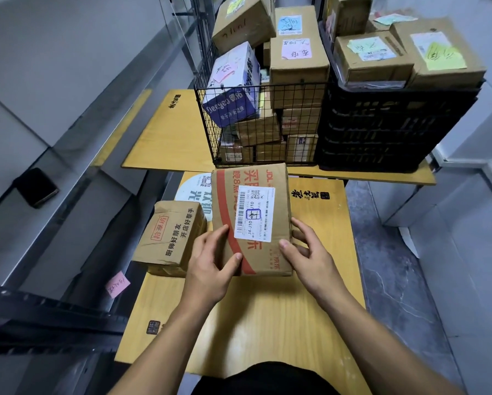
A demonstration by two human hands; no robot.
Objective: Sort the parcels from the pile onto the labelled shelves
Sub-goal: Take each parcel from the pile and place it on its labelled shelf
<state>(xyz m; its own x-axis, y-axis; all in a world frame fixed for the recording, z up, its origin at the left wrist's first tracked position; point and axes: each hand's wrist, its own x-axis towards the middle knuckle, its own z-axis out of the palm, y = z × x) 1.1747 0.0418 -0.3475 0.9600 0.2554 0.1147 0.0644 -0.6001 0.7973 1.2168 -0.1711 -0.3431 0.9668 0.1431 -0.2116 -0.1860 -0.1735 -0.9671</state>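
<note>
A brown cardboard parcel (279, 201) with red print and a white shipping label is in front of me above the wooden table (267, 323). My left hand (210, 263) grips its near left corner, thumb on the top face. My right hand (307, 252) holds its near right edge, with the thumb on top and the fingers along the side. A smaller brown parcel (170, 238) with black and red print lies on the table just left of it. The pile of parcels fills a wire basket (239, 155) and a black crate (392, 129) beyond.
Grey metal shelves (76, 155) run along the left, with a pink note (118, 284) stuck to a shelf edge and a dark flat object (36, 188) on one level. A second wooden board (170, 138) carries the basket and crate. Grey floor lies to the right.
</note>
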